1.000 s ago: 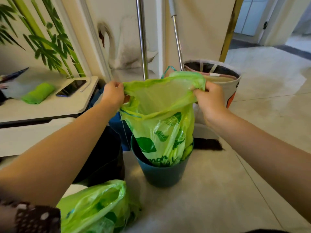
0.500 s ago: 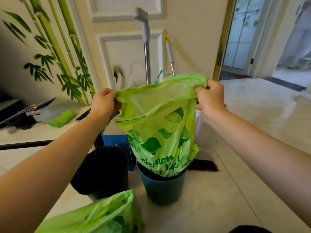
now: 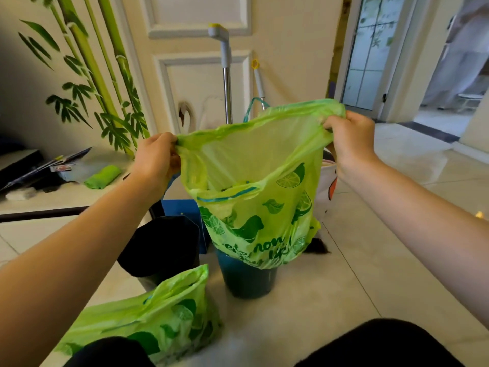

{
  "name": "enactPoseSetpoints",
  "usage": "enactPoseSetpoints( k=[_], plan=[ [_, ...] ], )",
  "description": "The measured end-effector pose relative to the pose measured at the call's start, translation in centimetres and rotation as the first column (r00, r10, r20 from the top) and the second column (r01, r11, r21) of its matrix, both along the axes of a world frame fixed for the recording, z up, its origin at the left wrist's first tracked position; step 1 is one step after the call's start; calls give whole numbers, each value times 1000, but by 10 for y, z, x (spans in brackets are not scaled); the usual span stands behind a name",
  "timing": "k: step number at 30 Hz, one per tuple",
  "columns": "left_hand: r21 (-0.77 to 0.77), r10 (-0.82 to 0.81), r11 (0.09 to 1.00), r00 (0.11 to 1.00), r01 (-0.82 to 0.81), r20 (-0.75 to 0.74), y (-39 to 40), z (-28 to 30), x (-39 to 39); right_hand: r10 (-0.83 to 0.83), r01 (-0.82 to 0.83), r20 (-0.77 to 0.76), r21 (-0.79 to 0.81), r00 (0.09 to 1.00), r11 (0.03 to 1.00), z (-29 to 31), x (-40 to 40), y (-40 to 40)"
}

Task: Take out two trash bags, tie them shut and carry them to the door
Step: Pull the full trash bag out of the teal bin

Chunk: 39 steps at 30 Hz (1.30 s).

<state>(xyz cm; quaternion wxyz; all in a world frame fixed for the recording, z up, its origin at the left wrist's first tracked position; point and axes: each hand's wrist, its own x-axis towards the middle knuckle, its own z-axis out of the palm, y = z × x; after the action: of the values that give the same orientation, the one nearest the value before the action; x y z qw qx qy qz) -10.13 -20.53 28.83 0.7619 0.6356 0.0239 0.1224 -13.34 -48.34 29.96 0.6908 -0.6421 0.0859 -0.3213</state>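
Compared with half a second ago, the green bag (image 3: 254,197) hangs a little higher, though its bottom is not yet out of the teal bin (image 3: 247,280); the rim is spread wider, so its inside now faces the camera. Each grip is a pinch on the rim: the left hand (image 3: 156,157) has fingers curled over the near-left edge, and the right hand (image 3: 349,139) bunches the far-right edge, held a bit higher, so the rim tilts up toward the right. What the next move turns on is that the bag hangs straight down from both grips, long axis upright, with its weight between the hands and its lowest part at the bin's mouth. Judging from this, a further straight lift is needed before it can swing aside, and neither hand is better placed, since each holds one end of the rim. A blue drawstring (image 3: 225,197) shows across the near wall of the bag, below the left grip. The second green bag (image 3: 158,316) lies on the floor near the person's knees, left of the bin, mouth apparently untied. A black bin (image 3: 164,247) stands beside it, and the door (image 3: 201,75) is behind, with two mop handles leaning on it.
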Motion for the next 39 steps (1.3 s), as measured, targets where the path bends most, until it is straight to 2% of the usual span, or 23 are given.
enactPoseSetpoints(
  k=[5, 10, 13, 16, 21, 25, 28, 30, 32, 35, 37, 39],
  plan=[
    [-1, 65, 998, 998, -65, 18, -3, 11, -15, -5, 5, 3, 34, 1000, 999, 6, -14, -10],
    [42, 48, 998, 999, -48, 3, -5, 16, -23, 17, -18, 11, 10, 1000, 1000, 7, -22, -12],
    [125, 14, 992, 999, -10, -33, -6, -1, -26, 39, -40, -55, -27, 998, 999, -9, -25, -9],
    [203, -15, 979, 995, 36, -103, -4, -34, -26, 67, -70, -183, -14, 981, 997, -32, -26, -8],
    [315, -67, 935, 954, 161, -291, -1, -101, -31, 221, -172, -497, 143, 839, 975, -93, -24, -13],
    [435, -43, 868, 908, 240, -417, 15, -164, -35, 246, -216, -686, 132, 685, 968, -156, -19, -27],
    [499, 10, 819, 862, 284, -507, 39, -198, -31, 213, -297, -806, 48, 553, 954, -193, -13, -45],
    [555, 42, 764, 834, 328, -551, 54, -206, -23, 79, -319, -857, -102, 509, 942, -201, -10, -58],
    [630, 63, 671, 816, 391, -574, 63, -204, -13, -62, -334, -876, -247, 478, 910, -206, -5, -69],
    [743, 95, 496, 822, 450, -562, 68, -204, 1, -125, -390, -899, -303, 420, 869, -215, 3, -71],
    [816, 120, 394, 857, 422, -501, 69, -210, 7, -168, -441, -906, -344, 389, 829, -219, 8, -65],
    [838, 135, 349, 862, 419, -488, 73, -218, 10, -198, -500, -901, -385, 386, 776, -217, 11, -57]
  ],
)
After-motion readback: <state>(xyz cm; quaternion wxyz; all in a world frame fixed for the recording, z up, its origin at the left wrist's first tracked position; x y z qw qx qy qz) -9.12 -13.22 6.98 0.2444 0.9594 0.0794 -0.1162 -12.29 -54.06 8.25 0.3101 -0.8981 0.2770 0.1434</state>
